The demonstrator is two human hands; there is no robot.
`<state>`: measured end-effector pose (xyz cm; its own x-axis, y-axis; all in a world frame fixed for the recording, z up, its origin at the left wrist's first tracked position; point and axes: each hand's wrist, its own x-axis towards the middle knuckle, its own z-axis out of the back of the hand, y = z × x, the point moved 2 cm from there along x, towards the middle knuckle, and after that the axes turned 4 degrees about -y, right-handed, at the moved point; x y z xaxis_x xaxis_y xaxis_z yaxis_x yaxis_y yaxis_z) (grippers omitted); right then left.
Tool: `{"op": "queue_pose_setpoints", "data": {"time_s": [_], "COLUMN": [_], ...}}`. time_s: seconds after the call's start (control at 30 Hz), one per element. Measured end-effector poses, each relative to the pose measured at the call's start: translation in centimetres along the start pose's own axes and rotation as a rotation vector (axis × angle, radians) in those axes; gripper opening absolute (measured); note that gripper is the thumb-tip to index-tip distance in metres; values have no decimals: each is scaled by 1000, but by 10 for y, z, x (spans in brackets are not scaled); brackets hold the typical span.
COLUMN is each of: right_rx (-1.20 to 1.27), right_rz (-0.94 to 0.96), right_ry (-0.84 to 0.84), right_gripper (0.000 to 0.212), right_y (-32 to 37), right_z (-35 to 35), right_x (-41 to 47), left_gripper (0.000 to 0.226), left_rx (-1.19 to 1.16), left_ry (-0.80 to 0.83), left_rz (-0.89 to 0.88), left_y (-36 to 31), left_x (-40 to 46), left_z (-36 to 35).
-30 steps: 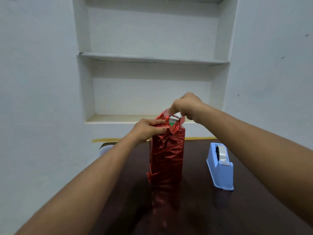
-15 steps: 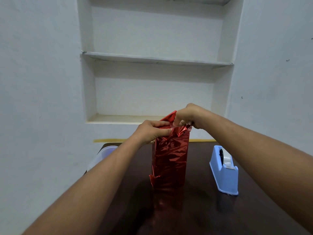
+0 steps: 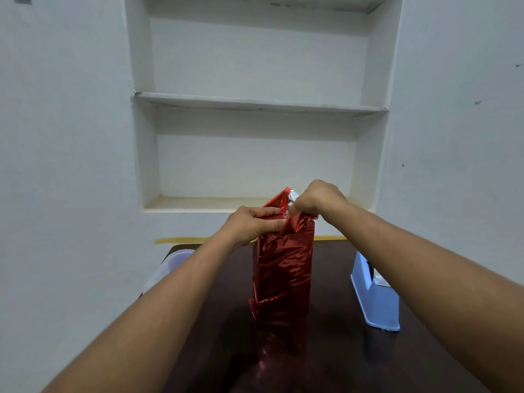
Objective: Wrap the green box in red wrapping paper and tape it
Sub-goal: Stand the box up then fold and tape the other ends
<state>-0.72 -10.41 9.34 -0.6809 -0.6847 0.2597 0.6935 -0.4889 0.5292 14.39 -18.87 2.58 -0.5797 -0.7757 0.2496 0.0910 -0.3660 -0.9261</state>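
Hands (image 3: 255,224) (image 3: 317,198) still pinching red wrapping paper (image 3: 283,268), top flap now lower than before.

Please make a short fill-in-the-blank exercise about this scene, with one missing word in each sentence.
1. The box on the table is covered in shiny ____ wrapping paper.
2. The left hand and the right hand both hold the paper at the ____ of the box.
3. The tape dispenser is light ____.
4. The wrapped box stands ____ on the table.

Missing words: red; top; blue; upright
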Motion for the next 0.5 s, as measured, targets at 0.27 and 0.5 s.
{"op": "queue_pose_setpoints", "data": {"time_s": [0.27, 0.5], "right_rx": [627, 672], "right_rz": [-234, -265], "right_ry": [269, 268], "right_gripper": [22, 25], "right_y": [-15, -16], "right_z": [-23, -21], "right_x": [-9, -15], "left_gripper": [48, 46], "left_rx": [21, 35], "left_ry": [-8, 19], "left_rz": [-24, -34], "left_y": [-4, -9], "left_x": [-4, -8], "left_z": [3, 1]}}
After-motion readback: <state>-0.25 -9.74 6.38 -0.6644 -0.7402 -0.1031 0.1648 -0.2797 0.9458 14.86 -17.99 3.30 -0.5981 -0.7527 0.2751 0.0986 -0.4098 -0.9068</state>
